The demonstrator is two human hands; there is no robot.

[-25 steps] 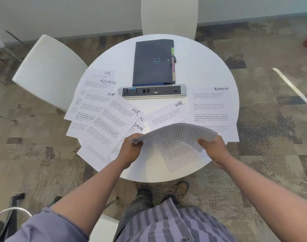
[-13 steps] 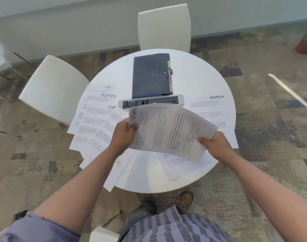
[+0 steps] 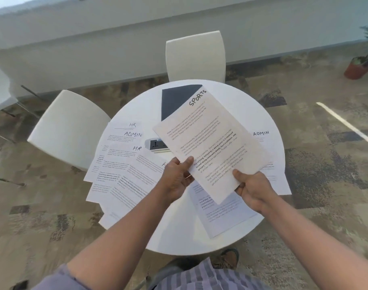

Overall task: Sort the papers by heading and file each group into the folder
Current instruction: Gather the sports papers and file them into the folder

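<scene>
Both hands hold up a sheet headed SPORTS [image 3: 210, 141] above the round white table [image 3: 179, 233]. My left hand [image 3: 178, 178] pinches its lower left edge; my right hand [image 3: 252, 189] grips its bottom corner, thumb on top. The dark folder [image 3: 174, 99] lies at the table's far side, partly hidden behind the sheet. Papers headed HR and ADMIN [image 3: 124, 155] fan out overlapping on the left. An ADMIN sheet [image 3: 264, 139] lies on the right, and another printed sheet [image 3: 223, 214] lies under my hands near the front edge.
A power socket strip [image 3: 156, 145] sits mid-table, mostly covered by the held sheet. White chairs stand at the far side [image 3: 195, 55] and at the left [image 3: 68, 126]. A potted plant [image 3: 361, 63] stands on the carpet at the far right.
The SPORTS sheet has been turned from sideways to nearly upright and raised, so its heading now points away from me. The view has tilted up and back.
</scene>
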